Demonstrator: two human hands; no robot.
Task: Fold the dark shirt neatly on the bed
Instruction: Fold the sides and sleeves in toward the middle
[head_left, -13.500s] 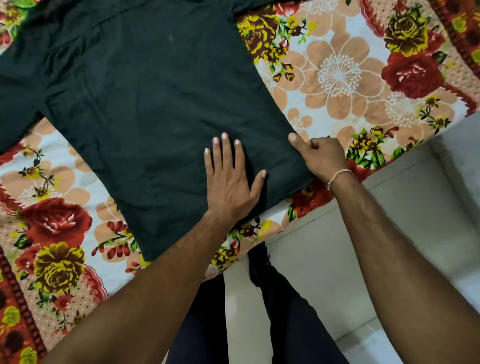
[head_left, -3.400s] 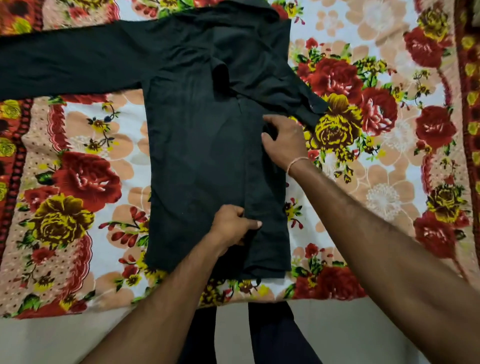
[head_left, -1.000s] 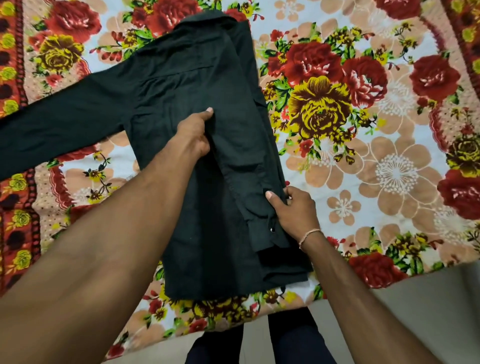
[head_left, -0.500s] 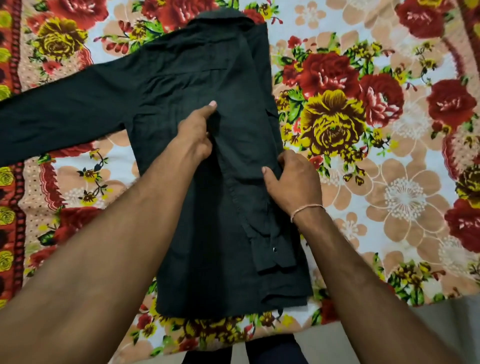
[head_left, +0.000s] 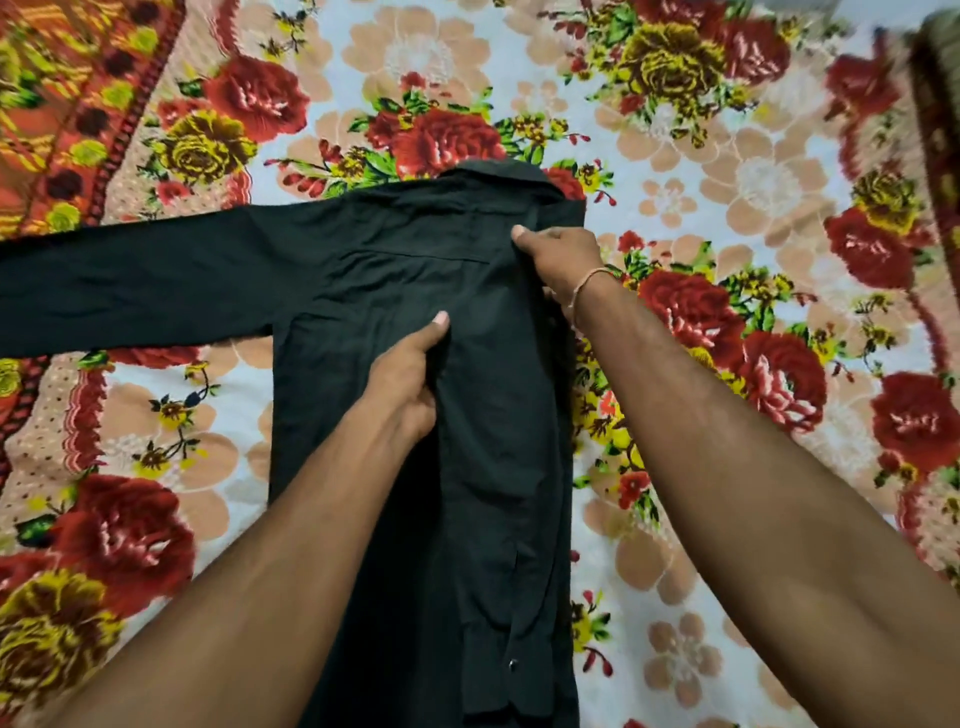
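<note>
The dark shirt (head_left: 363, 291) lies back-up on the flowered bedsheet (head_left: 727, 182), collar at the far end. Its right side and right sleeve are folded over the back, and the sleeve runs down toward me with a button at its cuff. The other sleeve (head_left: 130, 280) stretches out flat to the left. My left hand (head_left: 410, 379) rests on the middle of the back, thumb straight, its other fingers hidden on the fabric. My right hand (head_left: 561, 260) lies on the folded right shoulder near the collar, thumb on top, fingers curled at the fold's edge.
The bedsheet with red, yellow and beige flowers fills the view all round the shirt. A dark, blurred object (head_left: 940, 104) shows at the far right edge. My forearms cross the shirt's lower half.
My right hand has slid up the folded edge from mid-shirt to the shoulder by the collar. My left hand stays on the shirt's back. The view has shifted further over the bed.
</note>
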